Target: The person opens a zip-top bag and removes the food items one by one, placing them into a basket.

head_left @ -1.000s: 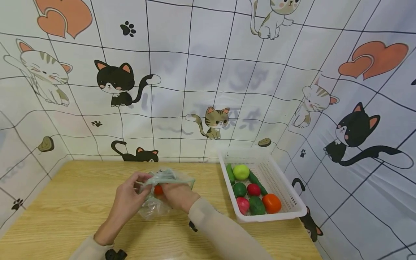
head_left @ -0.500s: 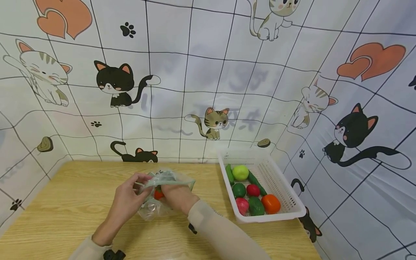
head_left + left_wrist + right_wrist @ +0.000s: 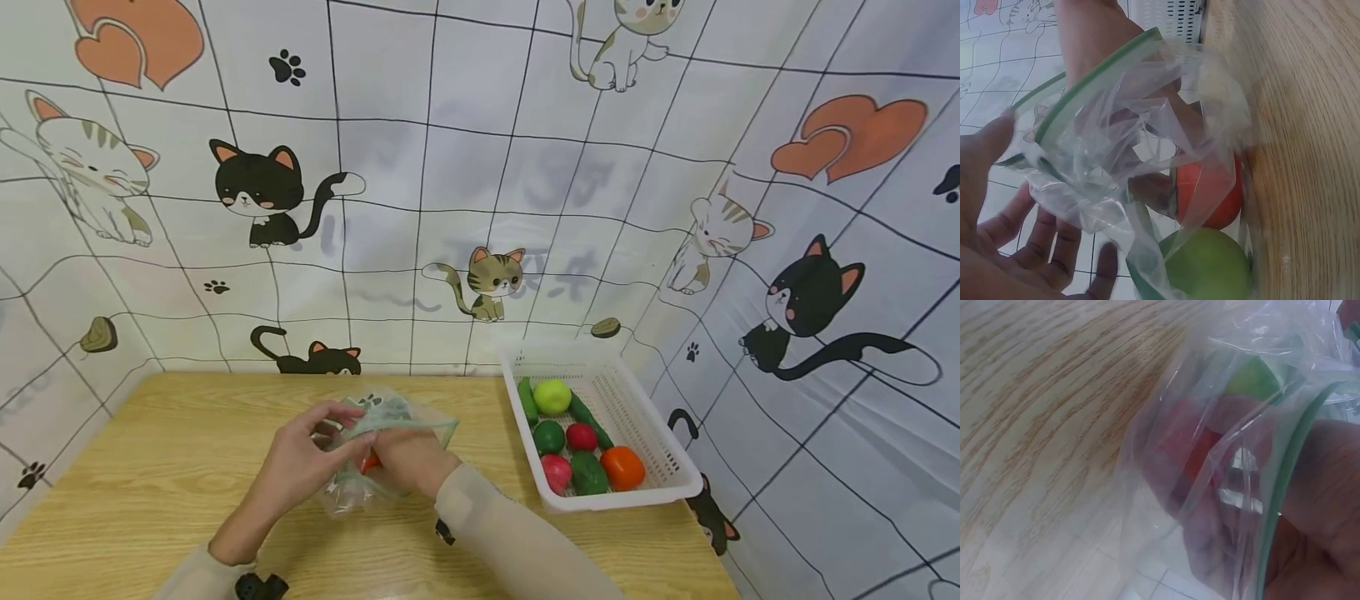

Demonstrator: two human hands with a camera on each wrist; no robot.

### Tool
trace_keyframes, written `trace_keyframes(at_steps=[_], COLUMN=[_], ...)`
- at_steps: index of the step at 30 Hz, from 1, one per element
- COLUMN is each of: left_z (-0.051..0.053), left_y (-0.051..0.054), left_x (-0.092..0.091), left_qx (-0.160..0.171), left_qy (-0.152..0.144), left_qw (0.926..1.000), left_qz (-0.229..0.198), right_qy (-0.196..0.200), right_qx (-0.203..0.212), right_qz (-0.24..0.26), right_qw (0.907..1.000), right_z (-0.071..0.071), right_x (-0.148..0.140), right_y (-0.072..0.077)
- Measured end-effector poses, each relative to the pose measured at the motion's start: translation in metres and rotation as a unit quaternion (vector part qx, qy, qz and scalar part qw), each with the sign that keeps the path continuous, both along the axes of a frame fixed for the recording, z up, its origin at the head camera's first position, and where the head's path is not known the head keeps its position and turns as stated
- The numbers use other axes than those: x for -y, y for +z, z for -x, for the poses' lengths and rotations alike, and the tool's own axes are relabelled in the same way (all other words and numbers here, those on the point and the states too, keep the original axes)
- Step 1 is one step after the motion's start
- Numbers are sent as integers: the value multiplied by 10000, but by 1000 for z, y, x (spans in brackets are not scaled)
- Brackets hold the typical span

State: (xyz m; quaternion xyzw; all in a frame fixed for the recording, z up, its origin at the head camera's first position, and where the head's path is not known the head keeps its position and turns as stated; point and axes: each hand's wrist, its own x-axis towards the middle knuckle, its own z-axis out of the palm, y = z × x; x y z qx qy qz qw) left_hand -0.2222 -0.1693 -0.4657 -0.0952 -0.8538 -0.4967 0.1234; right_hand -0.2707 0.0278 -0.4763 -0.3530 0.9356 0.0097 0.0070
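A clear zip bag with a green-edged mouth stands on the wooden table, its opening spread. My left hand holds the near-left edge of that mouth, thumb at the rim and fingers outside. Reaching in through the opening, my right hand is inside the bag to the wrist. Its fingers grip a red tomato-like fruit low in the bag. Beside that, a round green fruit, apple-like, lies in the bag. Plastic folds partly blur the right fingers in the right wrist view.
To the right a white perforated basket holds several pieces of produce, among them a yellow-green fruit, an orange fruit and a cucumber. A cat-print curtain rises behind the wooden table.
The left fingers have loosened and spread a little at the bag's mouth. Less of the red fruit shows in the head view. The right hand stays in the bag; the basket is unchanged.
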Motion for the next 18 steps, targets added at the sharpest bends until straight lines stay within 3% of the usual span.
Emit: trace_keyframes(at_steps=[9,15,18], left_z=[1,1,1], left_y=[3,2,0], left_x=[-6,-5,-5], left_qx=[-271,-176,-306], left_qy=[639,710,675], left_qw=[9974,9971,9972], left_qz=[180,194,100], right_qy=[98,362,388], right_qx=[73,-31,25], right_qz=[-102,91,156], right_qw=[9999,9993,9991], right_z=[-12,-21,-26], right_x=[-5,-13,-16], right_y=[9,18,25])
